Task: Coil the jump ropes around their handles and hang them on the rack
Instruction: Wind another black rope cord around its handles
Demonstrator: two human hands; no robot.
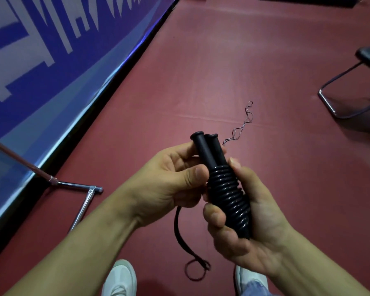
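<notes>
While our right hand [241, 223] grips the handles [203, 147] and our left hand [169, 174] pinches the rope [228, 190] at its top turn, we should keep tension and wind in the hanging tail [176, 228].

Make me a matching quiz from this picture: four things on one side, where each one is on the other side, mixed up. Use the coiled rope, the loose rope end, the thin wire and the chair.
Things:
1. coiled rope
2. loose rope end
3. thin wire
4. chair

Places:
A. at the right edge of the view
B. wound round the handles
C. lying on the red floor, beyond the handles
D. trailing down below the left hand

Pairs: 1-B, 2-D, 3-C, 4-A.
</notes>
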